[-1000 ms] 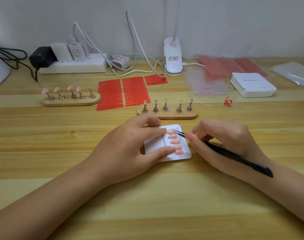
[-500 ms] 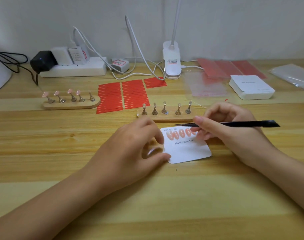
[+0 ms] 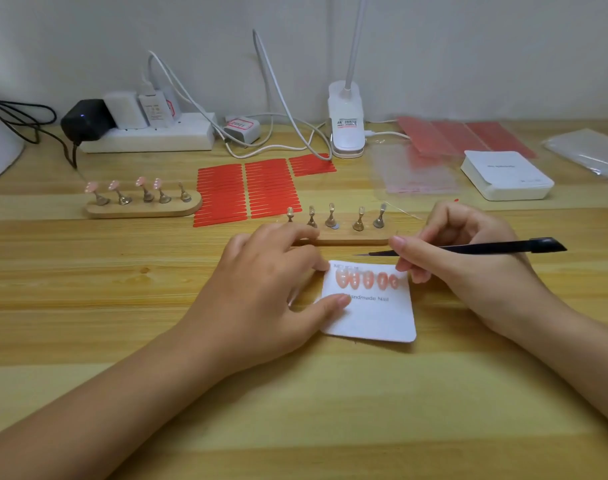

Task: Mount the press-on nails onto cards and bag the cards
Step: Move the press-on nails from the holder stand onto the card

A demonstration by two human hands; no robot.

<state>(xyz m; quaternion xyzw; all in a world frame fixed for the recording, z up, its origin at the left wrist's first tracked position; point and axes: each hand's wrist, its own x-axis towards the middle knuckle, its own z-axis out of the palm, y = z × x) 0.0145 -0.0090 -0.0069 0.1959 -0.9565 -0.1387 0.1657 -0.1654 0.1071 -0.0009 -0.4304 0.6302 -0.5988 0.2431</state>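
Note:
A white card [image 3: 375, 317] printed "Handmade Nail" lies flat on the wooden desk, with a row of several pink press-on nails [image 3: 366, 280] stuck along its top edge. My left hand [image 3: 271, 292] pins the card's left side with thumb and fingertips. My right hand [image 3: 468, 268] grips black tweezers [image 3: 486, 248] lying level, tips pointing left just above the card, fingertips touching the card's top right corner. A wooden stand [image 3: 344, 237] with bare metal holders sits right behind the card. A second stand [image 3: 139, 206] at the left carries several pink nails.
Red adhesive strips [image 3: 247, 192] lie behind the stands. At back right are a stack of white cards [image 3: 507, 174], clear bags [image 3: 413, 171] [image 3: 586, 150] and red sheets [image 3: 465, 136]. A power strip [image 3: 146, 133], cables and a clip lamp [image 3: 345, 123] line the wall.
The card was turned from upright to level, so the nail row now runs along its top. My right hand swung the tweezers from pointing at the nails to lying level above the card.

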